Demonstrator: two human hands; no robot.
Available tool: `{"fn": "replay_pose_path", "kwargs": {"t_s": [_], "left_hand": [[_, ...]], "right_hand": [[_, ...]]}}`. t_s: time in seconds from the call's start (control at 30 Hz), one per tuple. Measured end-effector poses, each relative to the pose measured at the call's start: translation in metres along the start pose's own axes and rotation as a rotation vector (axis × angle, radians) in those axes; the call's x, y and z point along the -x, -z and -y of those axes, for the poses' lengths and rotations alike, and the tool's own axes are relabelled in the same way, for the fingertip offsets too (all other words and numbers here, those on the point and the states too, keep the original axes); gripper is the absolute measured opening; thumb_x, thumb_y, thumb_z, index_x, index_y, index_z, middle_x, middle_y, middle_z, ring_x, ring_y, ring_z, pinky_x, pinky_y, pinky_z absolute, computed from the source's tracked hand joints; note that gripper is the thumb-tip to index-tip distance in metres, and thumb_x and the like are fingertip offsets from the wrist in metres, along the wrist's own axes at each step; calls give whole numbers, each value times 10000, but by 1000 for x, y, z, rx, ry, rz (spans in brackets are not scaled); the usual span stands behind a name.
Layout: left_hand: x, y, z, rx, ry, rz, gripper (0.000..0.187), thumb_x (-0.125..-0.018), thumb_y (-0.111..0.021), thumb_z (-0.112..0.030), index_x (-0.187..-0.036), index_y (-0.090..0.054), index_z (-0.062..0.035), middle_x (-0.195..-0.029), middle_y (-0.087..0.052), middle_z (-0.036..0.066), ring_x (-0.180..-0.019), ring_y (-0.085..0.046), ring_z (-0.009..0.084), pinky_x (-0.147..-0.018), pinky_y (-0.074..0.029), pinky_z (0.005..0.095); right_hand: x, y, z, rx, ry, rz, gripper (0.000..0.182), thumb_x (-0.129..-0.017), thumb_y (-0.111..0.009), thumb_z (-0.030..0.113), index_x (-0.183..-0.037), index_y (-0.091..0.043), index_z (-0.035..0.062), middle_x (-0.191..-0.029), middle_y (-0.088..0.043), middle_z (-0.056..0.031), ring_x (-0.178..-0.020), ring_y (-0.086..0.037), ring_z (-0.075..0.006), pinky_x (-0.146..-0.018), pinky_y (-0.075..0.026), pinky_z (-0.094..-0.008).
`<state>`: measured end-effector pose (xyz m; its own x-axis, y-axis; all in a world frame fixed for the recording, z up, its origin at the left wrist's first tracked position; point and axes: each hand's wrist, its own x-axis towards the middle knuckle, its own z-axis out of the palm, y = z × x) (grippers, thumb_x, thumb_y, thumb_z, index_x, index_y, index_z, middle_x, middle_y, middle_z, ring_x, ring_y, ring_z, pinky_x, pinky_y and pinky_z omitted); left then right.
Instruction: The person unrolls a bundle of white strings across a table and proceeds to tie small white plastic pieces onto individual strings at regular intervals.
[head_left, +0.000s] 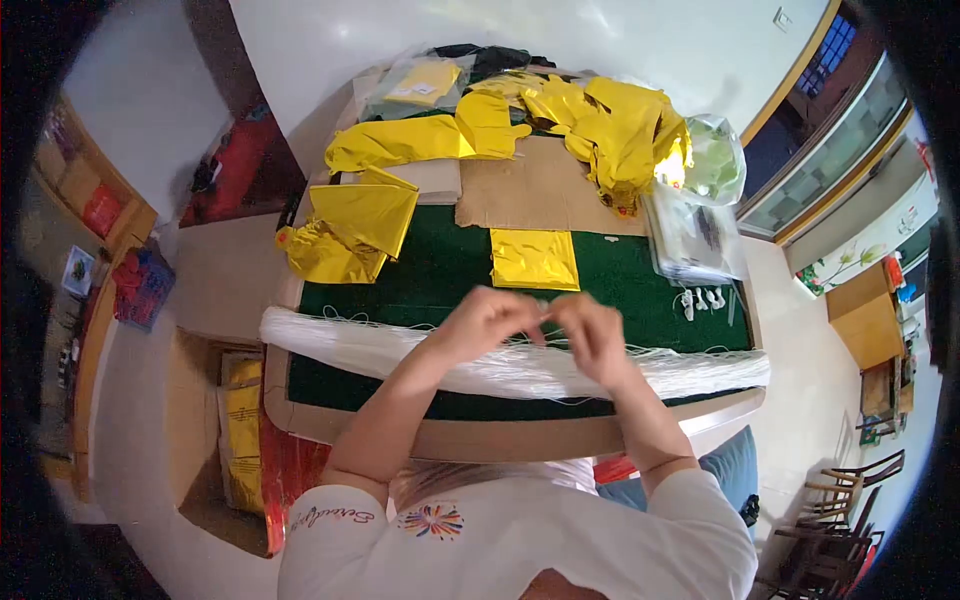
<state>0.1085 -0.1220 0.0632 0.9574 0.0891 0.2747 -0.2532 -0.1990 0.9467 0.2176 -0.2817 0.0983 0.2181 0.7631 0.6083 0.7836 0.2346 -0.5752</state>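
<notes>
My left hand [488, 322] and my right hand [591, 330] meet above the middle of a long bundle of white string [340, 342]. Both are closed, with the fingertips pinched close together. A small pale bit shows between them, too blurred to name. Just beyond my fingers lies a folded gold foil packet [535, 258] on the green table mat [450, 228]. The string bundle stretches across the table's near side, with loose strands sticking up, and my forearms pass over it.
Crumpled gold foil balloons [625, 130] and a flat piece of cardboard [530, 185] cover the far side. Clear plastic bags [690, 240] are stacked at right, near several small white pieces [702, 299]. An open carton [205, 440] stands on the floor at left.
</notes>
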Motion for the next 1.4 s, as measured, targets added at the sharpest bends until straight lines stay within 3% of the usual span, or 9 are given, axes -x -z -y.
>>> {"fn": "replay_pose_path", "kwargs": {"t_s": [0.17,0.23,0.43,0.53,0.67,0.83,1.0,1.23,1.4], "left_hand": [[1,0,-27,334,299,-26,192,-885,-508,-86,-950,-655,20,-847,-672,92,-631,-549,75,-652,-458,203],[-5,-10,-7,-5,-90,-344,203,-896,-496,-110,-895,-663,6,-629,-609,49,-440,-418,54,-637,-459,182],[2,7,-16,460,305,36,205,-903,-502,-109,-927,-632,49,-844,-669,86,-705,-593,92,-741,-481,244],[-6,-4,3,-104,-171,-217,252,-924,-472,-168,-1039,-627,-6,-813,-663,62,-407,-353,32,-437,-357,169],[2,2,-34,344,193,-30,268,-934,-447,-167,-1075,-617,-16,-860,-673,46,-412,-361,23,-387,-302,160],[-1,-7,-14,-329,-57,-215,179,-881,-555,-102,-943,-613,56,-632,-528,-44,-562,-485,63,-479,-383,244],[-2,-8,-33,395,225,-201,196,-899,-513,-164,-946,-646,-28,-614,-518,-33,-430,-365,15,-392,-258,169],[-2,-10,-7,-292,-174,-305,193,-894,-535,-158,-993,-649,-37,-675,-583,-2,-451,-368,13,-405,-298,168],[-5,-6,-20,425,188,-336,239,-915,-495,-191,-946,-633,1,-721,-599,19,-418,-348,15,-365,-252,171]], "right_hand": [[3,-7,-12,41,-170,199,83,-830,-549,9,-910,-574,14,-769,-601,-138,-696,-623,-273,-633,-488,-299],[1,-6,-3,-166,-51,193,76,-840,-547,18,-912,-572,13,-764,-600,-132,-691,-621,-245,-627,-483,-289],[-2,-1,-7,-36,-187,373,120,-899,-497,72,-868,-576,-13,-797,-606,-94,-729,-594,-158,-666,-469,-293],[-2,-1,-4,-179,-235,109,61,-834,-529,-1,-885,-562,-8,-802,-592,-124,-718,-602,-214,-675,-469,-290],[-3,3,-10,-33,-329,122,52,-832,-529,-8,-879,-549,4,-775,-603,-144,-707,-622,-223,-642,-473,-301],[-2,0,-4,-32,-344,146,65,-840,-529,0,-898,-555,13,-777,-595,-145,-693,-614,-228,-620,-469,-303],[-3,-2,-8,-40,-290,175,62,-858,-527,23,-914,-553,16,-775,-588,-142,-662,-595,-241,-609,-466,-299],[-3,0,-11,-74,-367,21,34,-854,-525,13,-881,-539,-1,-751,-572,-137,-637,-565,-213,-605,-450,-274],[2,-5,-19,-85,-327,138,40,-874,-506,22,-863,-540,4,-693,-529,-114,-592,-482,-166,-585,-426,-259]]}}
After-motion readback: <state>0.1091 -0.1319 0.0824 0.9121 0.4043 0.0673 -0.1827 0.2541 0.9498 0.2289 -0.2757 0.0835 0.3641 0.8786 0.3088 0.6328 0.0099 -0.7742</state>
